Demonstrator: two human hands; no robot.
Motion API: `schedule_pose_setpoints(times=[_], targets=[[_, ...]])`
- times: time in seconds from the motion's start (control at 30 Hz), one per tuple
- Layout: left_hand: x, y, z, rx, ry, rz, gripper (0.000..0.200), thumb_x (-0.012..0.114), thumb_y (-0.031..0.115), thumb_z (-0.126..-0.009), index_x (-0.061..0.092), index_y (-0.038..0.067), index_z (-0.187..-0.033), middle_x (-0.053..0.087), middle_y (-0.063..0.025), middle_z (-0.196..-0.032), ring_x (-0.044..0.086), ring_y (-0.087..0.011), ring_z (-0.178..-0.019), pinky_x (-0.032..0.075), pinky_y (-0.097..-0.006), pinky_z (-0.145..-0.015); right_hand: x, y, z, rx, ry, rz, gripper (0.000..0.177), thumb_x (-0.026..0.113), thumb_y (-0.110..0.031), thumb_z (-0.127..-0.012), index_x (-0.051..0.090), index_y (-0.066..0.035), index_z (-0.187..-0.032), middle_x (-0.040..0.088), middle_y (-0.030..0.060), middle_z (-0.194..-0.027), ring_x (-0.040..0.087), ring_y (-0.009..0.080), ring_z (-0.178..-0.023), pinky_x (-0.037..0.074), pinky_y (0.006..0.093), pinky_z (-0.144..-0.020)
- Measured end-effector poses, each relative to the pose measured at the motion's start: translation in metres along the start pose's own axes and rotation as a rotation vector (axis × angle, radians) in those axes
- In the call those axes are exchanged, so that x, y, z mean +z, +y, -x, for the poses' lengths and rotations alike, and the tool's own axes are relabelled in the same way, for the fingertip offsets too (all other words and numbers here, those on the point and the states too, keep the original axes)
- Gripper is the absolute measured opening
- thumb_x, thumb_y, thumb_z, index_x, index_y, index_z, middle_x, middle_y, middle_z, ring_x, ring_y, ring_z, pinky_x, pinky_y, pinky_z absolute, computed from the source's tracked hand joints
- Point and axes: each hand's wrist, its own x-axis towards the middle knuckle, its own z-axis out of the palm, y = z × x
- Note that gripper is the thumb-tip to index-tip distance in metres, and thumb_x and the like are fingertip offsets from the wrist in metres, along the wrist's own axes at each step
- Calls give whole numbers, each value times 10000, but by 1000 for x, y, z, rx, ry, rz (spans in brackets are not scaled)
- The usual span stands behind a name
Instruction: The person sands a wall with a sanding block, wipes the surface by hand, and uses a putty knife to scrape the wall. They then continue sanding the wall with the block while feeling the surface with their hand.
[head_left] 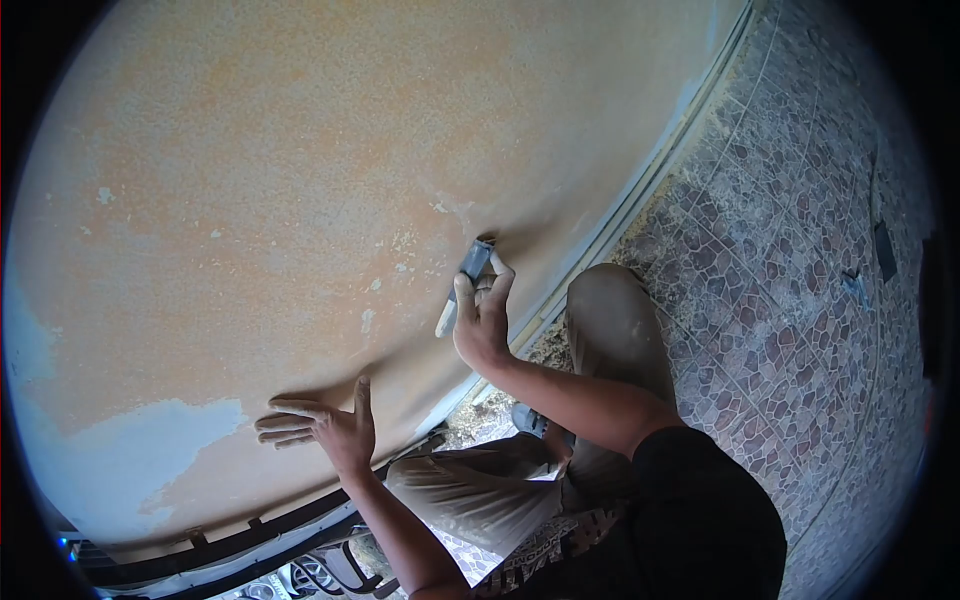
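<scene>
My right hand [484,312] is closed around a scraper [477,259]. The tool has a dark grey body, and a whitish end sticks out below the fingers. Its upper end meets a large curved wall panel [280,190], mottled tan and orange with pale flaked spots. Lower left, my left hand [338,430] is open with fingers spread, at the panel beside a bare whitish-blue patch [150,455]. Whether the palm presses on the surface is hard to tell. Both hands look dusty.
Along the panel's edge runs a ridged strip [610,228] with crumbs and dust by it. My bent knee [615,310] is close to that edge. The floor [770,330] has a stone-pattern covering. A dark flat object [885,252] lies far right, and dark bars [240,545] line the bottom left.
</scene>
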Motion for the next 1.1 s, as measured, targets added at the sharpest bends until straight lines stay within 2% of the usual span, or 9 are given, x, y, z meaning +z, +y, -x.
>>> schedule_pose_setpoints(times=[0.1, 0.2, 0.27, 0.43, 0.5, 0.67, 0.87, 0.97, 1.1], targets=[[-3, -1, 3, -47, 22, 32, 1437, 645, 777, -796, -245, -107, -1497, -271, -499, -1476, -291, -633, -1382, -151, -761, -1057, -18, -54, -73, 141, 200, -5, 478, 516, -247, -1072, 329, -23, -1451, 518, 126, -1176, 515, 169, -1007, 439, 338, -915], [-4, -1, 3, -65, -32, 15, 1473, 642, 809, -770, -257, -110, -1489, -286, -524, -1443, -293, -663, -1357, -142, -779, -1043, -37, -41, -126, 129, 268, -114, 525, 553, -252, -1056, 333, -1, -1462, 465, 207, -1285, 527, 257, -1108, 466, 409, -912], [-6, 8, 2, -110, -69, 165, 1479, 635, 820, -765, -258, -112, -1487, -285, -534, -1433, -290, -677, -1347, -135, -786, -1038, -23, -13, -122, -94, 448, 161, 525, 562, -226, -1047, 339, 24, -1451, 452, 243, -1290, 543, 306, -1100, 465, 413, -922], [-2, 4, 2, -143, -94, 325, 1482, 629, 828, -763, -261, -112, -1486, -280, -542, -1427, -284, -688, -1338, -118, -792, -1039, 5, 18, -16, -280, 34, 39, 567, 609, -89, -985, 321, 88, -1440, 433, 260, -1249, 507, 337, -1116, 422, 430, -967], [0, -7, 3, -45, -24, -32, 1485, 629, 831, -760, -262, -109, -1487, -280, -542, -1428, -287, -685, -1340, -110, -794, -1040, -2, -9, -43, -322, 95, 173, 534, 617, -90, -985, 358, 73, -1423, 446, 233, -1227, 514, 319, -1094, 423, 436, -955], [-3, 1, 6, -107, -58, -1, 1488, 636, 825, -758, -268, -106, -1484, -284, -539, -1430, -291, -684, -1339, -94, -799, -1041, -26, -22, -120, -247, 338, 103, 612, 659, -148, -972, 355, 62, -1461, 484, 230, -1177, 542, 369, -985, 442, 471, -892], [-1, 15, 2, -105, -77, 47, 1494, 653, 801, -766, -282, -136, -1458, -281, -550, -1420, -280, -704, -1329, -105, -803, -1032, -16, -29, -58, -747, 38, 518, 625, 700, -165, -934, 422, 17, -1463, 567, 206, -1091, 509, 381, -941, 411, 498, -877], [-1, 13, 5, -103, -116, 97, 1502, 655, 795, -770, -295, -159, -1436, -285, -565, -1400, -286, -709, -1323, -146, -801, -1016, -20, -51, -96, -723, 140, 469, 629, 723, -142, -902, 454, 16, -1449, 574, 186, -1100, 488, 351, -964, 397, 489, -859], [6, 12, 6, -90, -92, 58, 1498, 646, 805, -769, -291, -149, -1444, -293, -565, -1394, -288, -721, -1306, -120, -815, -1011, -13, -5, -51, -769, 31, 478, 683, 737, -142, -887, 425, 19, -1472, 561, 195, -1121, 479, 343, -978, 393, 475, -865]])
